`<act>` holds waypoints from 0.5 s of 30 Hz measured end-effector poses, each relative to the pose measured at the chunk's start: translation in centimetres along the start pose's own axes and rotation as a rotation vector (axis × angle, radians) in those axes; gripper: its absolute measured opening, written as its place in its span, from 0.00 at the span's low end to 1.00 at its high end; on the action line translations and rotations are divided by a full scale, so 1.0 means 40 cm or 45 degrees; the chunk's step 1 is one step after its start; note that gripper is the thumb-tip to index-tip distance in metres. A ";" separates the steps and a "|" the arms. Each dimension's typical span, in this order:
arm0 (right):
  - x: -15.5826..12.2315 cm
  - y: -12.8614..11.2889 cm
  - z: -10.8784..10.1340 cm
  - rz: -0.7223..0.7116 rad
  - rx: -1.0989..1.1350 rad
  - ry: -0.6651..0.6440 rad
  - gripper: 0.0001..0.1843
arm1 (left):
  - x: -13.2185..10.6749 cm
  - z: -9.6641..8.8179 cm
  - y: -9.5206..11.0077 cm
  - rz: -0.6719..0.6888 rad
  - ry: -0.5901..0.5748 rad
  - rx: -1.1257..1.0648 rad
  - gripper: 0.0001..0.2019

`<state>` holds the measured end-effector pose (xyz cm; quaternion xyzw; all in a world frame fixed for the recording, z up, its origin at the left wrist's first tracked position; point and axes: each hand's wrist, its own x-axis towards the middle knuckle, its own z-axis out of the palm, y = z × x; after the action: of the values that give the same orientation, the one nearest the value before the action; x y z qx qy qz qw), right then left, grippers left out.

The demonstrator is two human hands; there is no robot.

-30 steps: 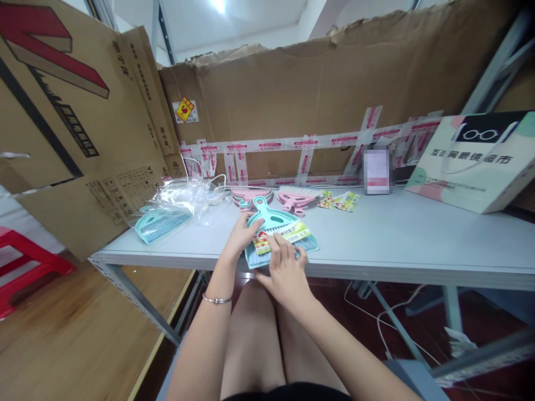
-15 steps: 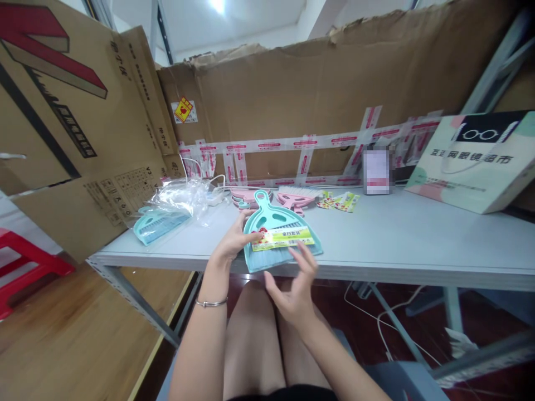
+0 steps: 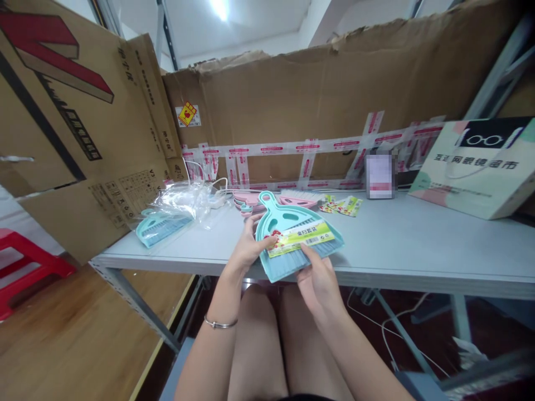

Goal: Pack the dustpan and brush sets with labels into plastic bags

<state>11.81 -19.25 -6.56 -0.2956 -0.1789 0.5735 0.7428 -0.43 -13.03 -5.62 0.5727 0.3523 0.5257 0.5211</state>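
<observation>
A teal dustpan [image 3: 267,227] with a matching brush [image 3: 288,264] nested in it is held up tilted over the table's front edge. Across both lies a yellow-green printed label card [image 3: 301,238]. My left hand [image 3: 251,245] grips the dustpan's left side, its thumb on the label's left end. At the lower right edge, my right hand [image 3: 317,275] pinches the set, thumb on the front near the label and fingers underneath. Behind it are pink dustpans [image 3: 246,199] and a pink brush [image 3: 298,197]. More label cards [image 3: 345,206] lie to the right.
On the table's left, another teal dustpan set [image 3: 161,228] lies by crumpled clear plastic bags [image 3: 184,197]. A phone [image 3: 379,175] leans at the back near a paper bag [image 3: 472,167]. Cardboard [image 3: 271,94] walls the back and left. A red stool [image 3: 25,267] stands at left.
The dustpan set has moved right and tilted a little. My right hand, apart from its lower edge before, has closed on it. The label card now slants more.
</observation>
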 end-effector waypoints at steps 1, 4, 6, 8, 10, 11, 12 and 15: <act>0.004 0.004 0.000 -0.005 0.009 0.029 0.33 | -0.003 0.004 0.002 0.021 -0.010 0.041 0.34; 0.007 0.014 -0.003 0.001 0.028 0.059 0.32 | -0.014 0.008 0.016 0.029 -0.045 0.155 0.34; 0.007 0.015 -0.004 0.001 0.044 0.075 0.31 | -0.016 -0.003 0.033 0.019 -0.085 0.234 0.33; 0.006 0.012 -0.004 -0.012 0.058 0.093 0.30 | -0.010 -0.033 0.056 0.073 -0.077 0.346 0.29; 0.006 0.007 -0.003 -0.005 0.053 0.119 0.30 | 0.007 -0.083 0.080 0.198 0.090 0.599 0.24; 0.005 0.005 -0.003 0.005 0.046 0.130 0.30 | 0.018 -0.114 0.089 0.263 0.237 0.825 0.23; 0.005 0.004 -0.004 0.017 0.038 0.136 0.29 | 0.030 -0.147 0.095 0.303 0.374 1.113 0.21; 0.002 0.004 -0.005 0.018 0.029 0.125 0.30 | 0.062 -0.242 0.087 0.141 0.469 1.904 0.16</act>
<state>11.82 -19.18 -6.83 -0.3163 -0.1336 0.5656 0.7498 -9.85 -9.21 -2.59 0.6926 0.6656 0.2600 -0.0983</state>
